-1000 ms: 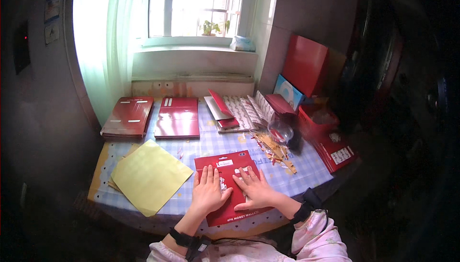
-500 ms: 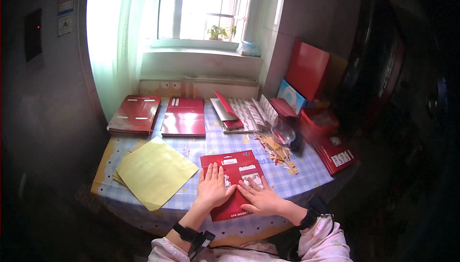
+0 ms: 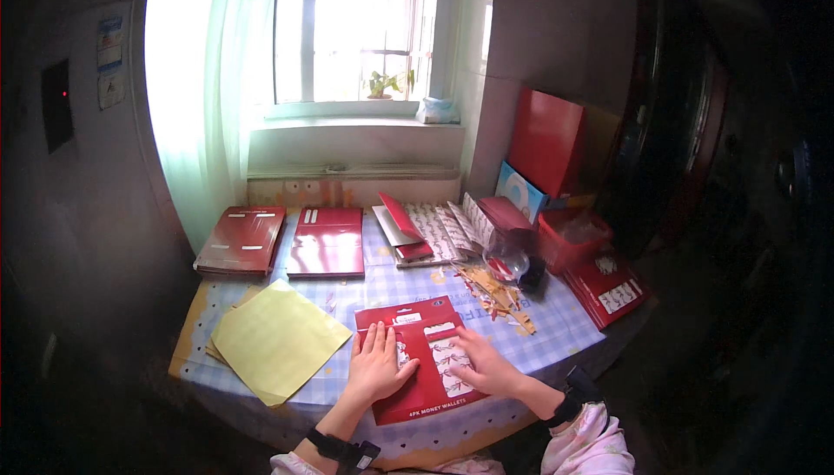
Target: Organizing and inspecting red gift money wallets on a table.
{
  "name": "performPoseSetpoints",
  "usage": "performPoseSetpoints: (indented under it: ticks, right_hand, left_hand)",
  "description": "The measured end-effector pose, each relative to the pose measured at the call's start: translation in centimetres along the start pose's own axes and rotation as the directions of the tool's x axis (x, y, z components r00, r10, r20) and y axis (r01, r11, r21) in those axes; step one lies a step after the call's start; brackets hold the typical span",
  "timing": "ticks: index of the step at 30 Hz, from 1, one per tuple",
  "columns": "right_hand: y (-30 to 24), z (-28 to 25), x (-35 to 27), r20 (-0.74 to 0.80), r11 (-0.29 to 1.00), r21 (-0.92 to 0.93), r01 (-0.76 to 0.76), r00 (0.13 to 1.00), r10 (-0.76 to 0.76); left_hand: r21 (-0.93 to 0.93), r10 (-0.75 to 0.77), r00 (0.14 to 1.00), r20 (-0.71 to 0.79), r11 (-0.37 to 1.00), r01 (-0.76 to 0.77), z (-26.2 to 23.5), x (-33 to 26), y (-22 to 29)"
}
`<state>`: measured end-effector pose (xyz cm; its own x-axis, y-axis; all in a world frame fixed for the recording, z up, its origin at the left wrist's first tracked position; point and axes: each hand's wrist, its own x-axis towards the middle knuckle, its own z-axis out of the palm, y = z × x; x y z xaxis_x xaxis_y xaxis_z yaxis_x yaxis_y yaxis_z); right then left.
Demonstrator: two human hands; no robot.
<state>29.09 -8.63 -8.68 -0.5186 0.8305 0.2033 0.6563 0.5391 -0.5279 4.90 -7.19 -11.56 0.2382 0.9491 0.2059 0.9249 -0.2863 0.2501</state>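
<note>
A flat red cardboard package (image 3: 424, 391) with a hang hole and white patterned panels lies near the front edge of the table. My left hand (image 3: 380, 369) rests flat on its left half, fingers stretched out, partly covering one panel. Over the right edge of the package is my right hand (image 3: 489, 367), its fingers apart beside the larger white panel and nothing in its grasp. I cannot tell whether the right fingertips touch the surface. Yellow paper sheets (image 3: 281, 343) lie to the left of the package.
Stacks of red folded card (image 3: 243, 240) and red card pieces (image 3: 326, 245) stand along the back. Patterned wallets (image 3: 426, 236), a clear tape roll (image 3: 506, 262), loose paper strips (image 3: 504, 301), a red basket (image 3: 572, 245) and more red packages (image 3: 604, 288) fill the right side.
My right hand has lifted and shifted right, uncovering more of the larger panel and the package's lower edge. The left hand stays flat on the package. The view has tilted up slightly.
</note>
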Motion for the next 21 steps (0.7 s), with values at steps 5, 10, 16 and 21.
performPoseSetpoints:
  ticks: [5, 10, 16, 21]
  right_hand:
    - [2.4, -0.8, 1.5, 0.019, 0.714, 0.627, -0.312, 0.922, 0.387]
    - [4.2, -1.5, 2.9, 0.35, 0.283, 0.807, -0.518, 0.806, 0.478]
    - [5.2, -0.9, 4.4, 0.554, 0.168, 0.735, -0.657, 0.724, 0.41]
    - [4.8, -1.5, 4.2, 0.563, 0.13, 0.754, -0.644, 0.736, 0.377]
  left_hand:
    - [-0.01, -0.004, 1.0, 0.016, 1.0, 0.004, -0.3, -0.1, 0.0]
    - [-0.065, 0.002, 1.0, -0.024, 0.998, -0.004, -0.3, -0.3, -0.2]
    - [-0.079, -0.005, 0.998, 0.055, 0.997, 0.009, 0.0, -0.3, -0.2]
    - [-0.241, 0.008, 0.995, 0.099, 0.97, 0.016, -1.3, 0.0, -0.3]
